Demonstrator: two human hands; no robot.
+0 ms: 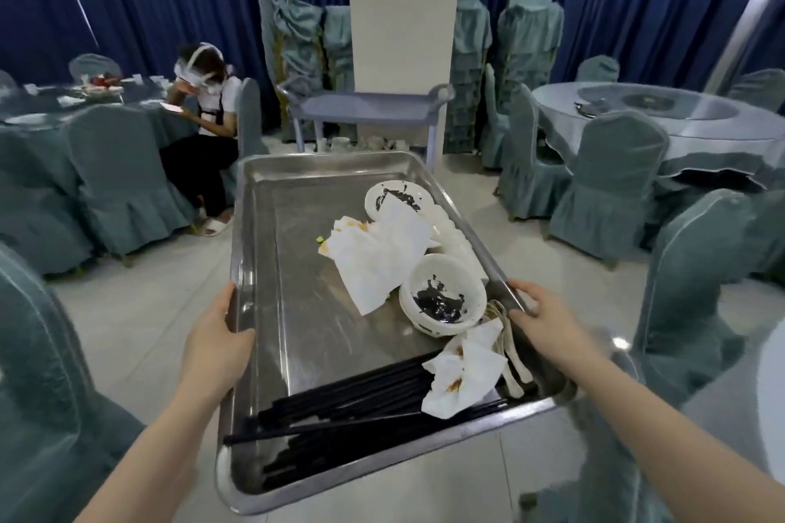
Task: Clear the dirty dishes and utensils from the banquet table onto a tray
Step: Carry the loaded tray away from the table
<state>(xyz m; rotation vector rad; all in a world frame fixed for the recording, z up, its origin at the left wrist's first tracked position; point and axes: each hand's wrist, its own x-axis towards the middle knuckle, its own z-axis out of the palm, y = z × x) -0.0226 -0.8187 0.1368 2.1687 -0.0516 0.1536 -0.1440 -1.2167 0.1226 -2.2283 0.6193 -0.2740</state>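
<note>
Metal tray [297, 310] held above floor by both hands — left hand [214, 346] gripping left rim, right hand [548, 316] gripping right rim. Tray loaded: black chopsticks [348, 401] at near end, stained bowls [444, 295], crumpled napkins [378, 257], spoons [512, 357] along right side. Covered chairs [611, 183] all around.

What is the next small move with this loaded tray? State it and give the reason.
Probably level the metal tray by raising its right side a little before walking on. Left hand and right hand grip opposite rims, yet the bowls, soiled napkins, spoons and black chopsticks all crowd the right and near side, so that side likely pulls down.
</note>
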